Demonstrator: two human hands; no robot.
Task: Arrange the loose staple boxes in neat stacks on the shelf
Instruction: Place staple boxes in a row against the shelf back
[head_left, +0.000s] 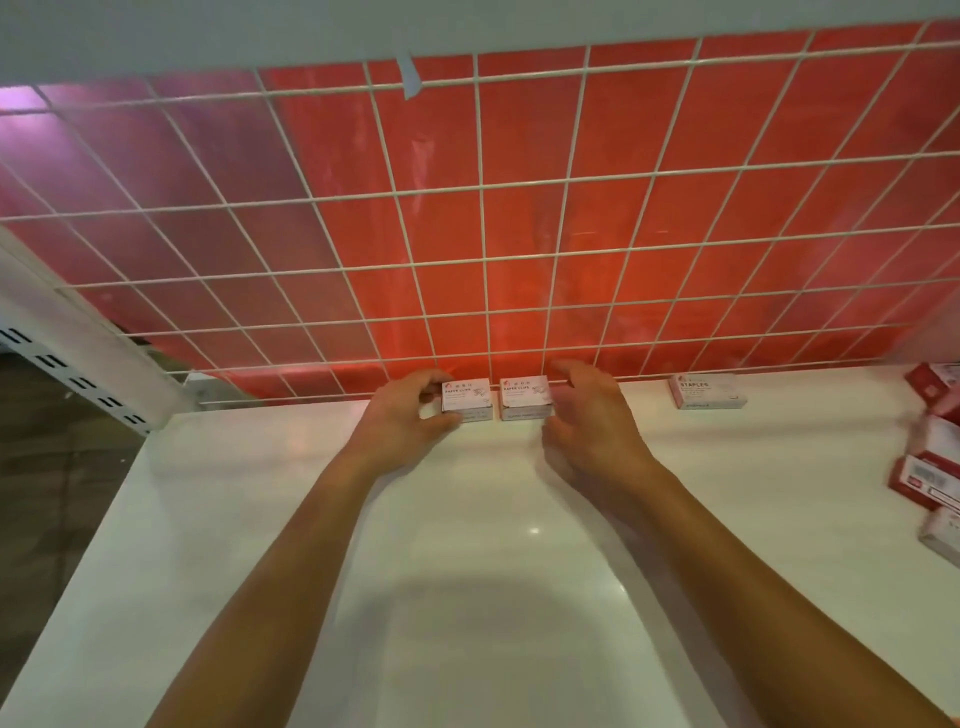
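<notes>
Two small white boxes stand side by side against the wire grid at the back of the white shelf (467, 545). My left hand (402, 418) grips the left box (467, 397) between thumb and fingers. My right hand (589, 410) curls around the right box (524, 397), fingers over its far side and thumb near its front; whether it touches is unclear. A third white box marked STAPLES (706, 391) lies alone further right along the grid. Several loose red and white boxes (927, 467) are heaped at the shelf's right edge.
A white wire grid (483, 249) with a red panel behind it closes off the back of the shelf. A white slotted upright (78, 379) runs along the left, with dark floor below. The shelf above overhangs at the top of the view.
</notes>
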